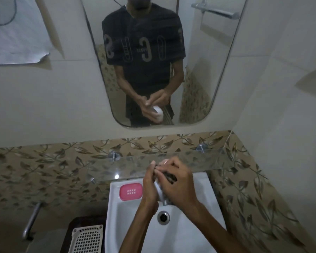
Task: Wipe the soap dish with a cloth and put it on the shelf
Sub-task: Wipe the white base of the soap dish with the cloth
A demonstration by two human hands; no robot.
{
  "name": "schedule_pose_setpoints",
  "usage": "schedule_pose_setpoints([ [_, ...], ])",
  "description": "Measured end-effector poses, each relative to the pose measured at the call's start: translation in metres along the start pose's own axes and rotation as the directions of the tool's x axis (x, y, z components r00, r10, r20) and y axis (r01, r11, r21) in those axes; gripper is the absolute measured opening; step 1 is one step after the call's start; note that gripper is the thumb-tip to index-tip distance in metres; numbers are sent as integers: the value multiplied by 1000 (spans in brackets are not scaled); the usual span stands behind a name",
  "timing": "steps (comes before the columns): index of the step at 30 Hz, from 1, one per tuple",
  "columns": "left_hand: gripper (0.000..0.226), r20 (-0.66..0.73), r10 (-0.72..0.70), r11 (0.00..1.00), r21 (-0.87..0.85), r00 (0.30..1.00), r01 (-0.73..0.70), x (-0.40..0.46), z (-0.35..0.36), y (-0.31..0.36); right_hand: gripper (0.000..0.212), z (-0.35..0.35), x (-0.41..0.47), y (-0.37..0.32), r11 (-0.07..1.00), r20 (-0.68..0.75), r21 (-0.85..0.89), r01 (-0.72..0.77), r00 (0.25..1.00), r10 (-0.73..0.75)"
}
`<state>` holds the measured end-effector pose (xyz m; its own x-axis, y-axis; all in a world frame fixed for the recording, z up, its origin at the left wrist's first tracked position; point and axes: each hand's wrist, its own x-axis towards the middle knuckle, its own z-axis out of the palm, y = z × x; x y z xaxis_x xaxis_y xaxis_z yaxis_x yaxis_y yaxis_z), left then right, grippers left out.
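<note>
White soap dish [158, 190] clamped between both hands, left grip [150, 183] curled under, right grip [179, 181] pressing dark cloth [169, 177]

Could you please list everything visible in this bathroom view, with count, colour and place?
Soap dish: one, white, held between both hands above the sink.
Cloth: one, dark, under the right hand on the dish.
Pink soap tray: one, on the sink's back left ledge.
Sink: one, white, centre.
Glass shelf: one, clear, below the mirror.
Mirror: one, wall.
Basket: one, white, lower left.
Left hand: one, on the dish.
Right hand: one, pressing the cloth.
</note>
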<state>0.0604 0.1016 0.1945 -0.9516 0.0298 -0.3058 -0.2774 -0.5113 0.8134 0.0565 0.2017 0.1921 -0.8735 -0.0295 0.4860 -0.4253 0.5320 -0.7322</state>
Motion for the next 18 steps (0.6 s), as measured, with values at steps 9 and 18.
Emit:
schedule_pose_setpoints([
  [9, 48, 23, -47, 988, 145, 999, 44, 4, 3, 8, 12, -5, 29, 38, 838, -115, 258, -480, 846, 520],
  [18, 48, 272, -77, 906, 420, 959, -47, 13, -11, 12, 14, -8, 27, 36, 371, 200, 693, -618, 660, 724],
])
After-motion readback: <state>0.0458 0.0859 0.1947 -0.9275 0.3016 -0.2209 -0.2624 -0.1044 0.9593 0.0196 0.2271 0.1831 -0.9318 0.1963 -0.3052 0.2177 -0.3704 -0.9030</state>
